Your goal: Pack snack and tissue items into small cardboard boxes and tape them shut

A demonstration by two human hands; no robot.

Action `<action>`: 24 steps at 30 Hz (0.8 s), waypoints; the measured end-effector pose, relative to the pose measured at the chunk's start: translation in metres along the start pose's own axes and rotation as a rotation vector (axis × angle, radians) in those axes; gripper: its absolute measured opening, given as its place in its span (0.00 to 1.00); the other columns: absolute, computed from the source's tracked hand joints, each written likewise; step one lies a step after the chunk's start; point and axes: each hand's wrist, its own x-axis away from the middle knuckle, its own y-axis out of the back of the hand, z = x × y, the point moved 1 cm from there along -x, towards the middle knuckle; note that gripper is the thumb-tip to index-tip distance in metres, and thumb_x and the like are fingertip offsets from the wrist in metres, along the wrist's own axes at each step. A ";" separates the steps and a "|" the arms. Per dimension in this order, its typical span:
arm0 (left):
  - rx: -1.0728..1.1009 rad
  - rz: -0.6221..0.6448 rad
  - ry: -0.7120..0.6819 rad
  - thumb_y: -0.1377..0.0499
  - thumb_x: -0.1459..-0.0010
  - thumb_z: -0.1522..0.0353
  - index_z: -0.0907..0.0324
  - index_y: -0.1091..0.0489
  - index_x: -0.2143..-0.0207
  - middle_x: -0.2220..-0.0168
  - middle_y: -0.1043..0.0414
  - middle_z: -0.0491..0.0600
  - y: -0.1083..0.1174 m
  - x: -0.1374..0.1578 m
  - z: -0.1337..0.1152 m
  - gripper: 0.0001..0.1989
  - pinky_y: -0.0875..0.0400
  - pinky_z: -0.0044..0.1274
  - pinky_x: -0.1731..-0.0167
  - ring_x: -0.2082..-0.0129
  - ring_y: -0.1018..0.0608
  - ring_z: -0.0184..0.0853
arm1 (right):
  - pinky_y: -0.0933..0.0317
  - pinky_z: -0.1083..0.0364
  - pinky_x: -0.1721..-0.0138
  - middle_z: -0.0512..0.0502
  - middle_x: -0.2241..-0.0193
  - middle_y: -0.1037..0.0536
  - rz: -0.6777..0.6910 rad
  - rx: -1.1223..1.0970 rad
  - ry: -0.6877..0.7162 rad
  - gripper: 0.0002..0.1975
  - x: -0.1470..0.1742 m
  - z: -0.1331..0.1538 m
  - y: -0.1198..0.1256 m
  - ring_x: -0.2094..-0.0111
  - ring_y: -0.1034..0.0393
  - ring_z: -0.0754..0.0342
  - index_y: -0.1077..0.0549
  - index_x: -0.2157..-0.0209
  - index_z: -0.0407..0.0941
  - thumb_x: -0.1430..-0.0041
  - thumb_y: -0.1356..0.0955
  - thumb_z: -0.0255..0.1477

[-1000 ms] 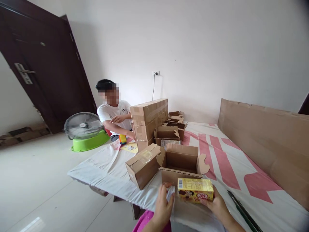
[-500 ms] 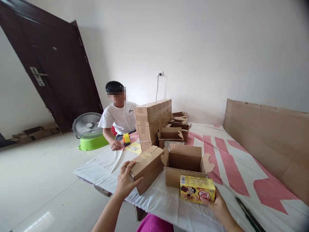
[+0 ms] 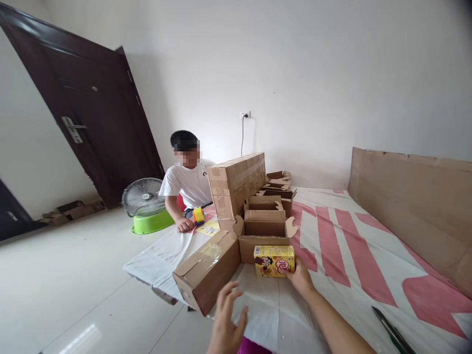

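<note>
Right hand (image 3: 300, 280) pinches yellow printed rectangular carton (image 3: 273, 260) by its right end, just near of open brown cardboard box (image 3: 263, 244); one-ended grip could let it tilt. Left hand (image 3: 227, 317) empty, fingers spread; a knock might push taped long brown cardboard box (image 3: 208, 268) off the white-and-red cloth-covered table (image 3: 254, 295).

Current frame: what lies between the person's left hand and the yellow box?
In the head view, a stretch of pale cloth lies between the open left hand and the yellow box, which the right hand holds.
</note>
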 end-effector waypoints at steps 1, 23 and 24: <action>0.083 0.100 0.071 0.46 0.41 0.66 0.54 0.33 0.50 0.42 0.39 0.57 -0.022 0.001 -0.002 0.16 0.35 0.41 0.44 0.40 0.34 0.46 | 0.34 0.42 0.56 0.38 0.64 0.21 -0.036 0.022 0.007 0.27 0.002 -0.001 -0.003 0.58 0.27 0.37 0.27 0.61 0.43 0.62 0.25 0.44; 0.171 -0.168 0.614 0.56 0.37 0.56 0.66 0.47 0.40 0.35 0.49 0.68 -0.169 -0.101 0.050 0.30 0.55 0.37 0.34 0.31 0.50 0.45 | 0.32 0.44 0.57 0.40 0.62 0.23 -0.215 0.048 -0.002 0.23 0.015 -0.029 0.006 0.59 0.28 0.40 0.28 0.59 0.47 0.53 0.28 0.45; 0.183 -0.170 0.625 0.54 0.38 0.56 0.66 0.48 0.40 0.35 0.49 0.68 -0.170 -0.105 0.053 0.30 0.54 0.36 0.34 0.32 0.49 0.45 | 0.32 0.44 0.57 0.41 0.63 0.23 -0.204 0.046 -0.004 0.22 0.015 -0.029 0.006 0.60 0.28 0.40 0.28 0.59 0.48 0.53 0.28 0.44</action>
